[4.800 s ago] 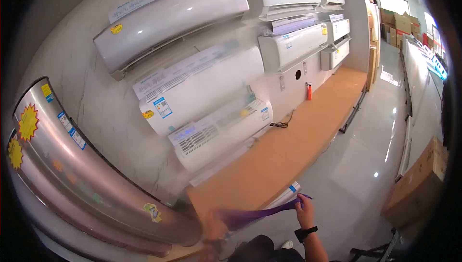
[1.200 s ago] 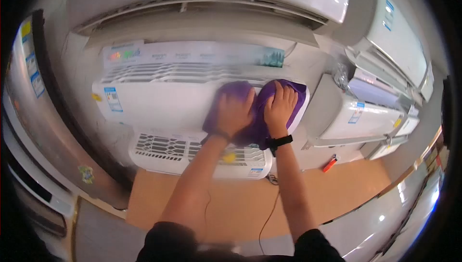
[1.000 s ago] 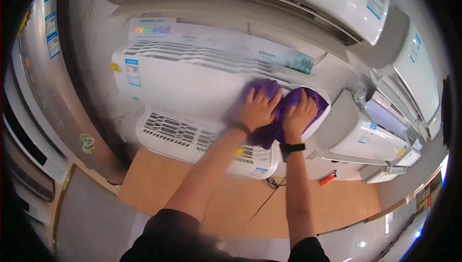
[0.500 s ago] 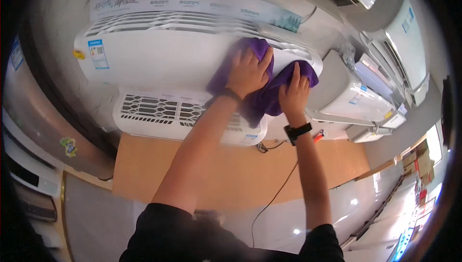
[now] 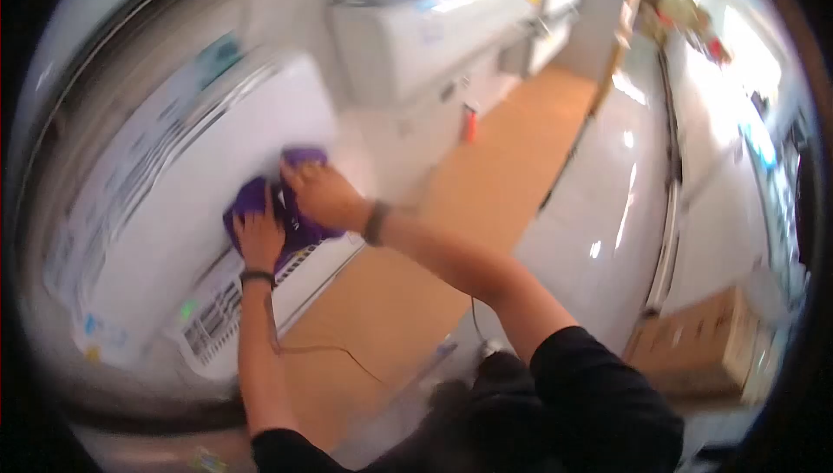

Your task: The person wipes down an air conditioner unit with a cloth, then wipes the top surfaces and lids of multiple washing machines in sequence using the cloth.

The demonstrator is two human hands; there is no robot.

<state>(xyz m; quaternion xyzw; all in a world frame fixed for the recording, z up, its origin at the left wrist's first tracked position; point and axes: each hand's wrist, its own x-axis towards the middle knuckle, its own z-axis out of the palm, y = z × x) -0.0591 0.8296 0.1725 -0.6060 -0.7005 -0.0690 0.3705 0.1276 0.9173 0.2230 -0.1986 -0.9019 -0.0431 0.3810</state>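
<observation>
Both of my hands press a purple cloth (image 5: 299, 228) against the front of a white wall-mounted air conditioner (image 5: 173, 213). My left hand (image 5: 259, 237) lies on the cloth's left part with its fingers spread. Up and to the right, my right hand (image 5: 325, 195) rests on the other part of the cloth, its fingers bent over the fabric. The cloth is bunched between the two hands, near the unit's lower edge. Just beneath is a second white unit with a slatted grille (image 5: 213, 325). The picture is blurred by motion.
An orange-brown ledge (image 5: 486, 187) runs below the units, with a red-handled object (image 5: 470, 124) on it by the wall. More wall units (image 5: 434, 39) hang further along. A cardboard box (image 5: 690, 343) stands on the floor at the right. A thin cable crosses the ledge.
The view has swung to the right, bringing the aisle and box into sight. Both hands and the cloth now appear further left in view, still against the same unit, the cloth lower on its front.
</observation>
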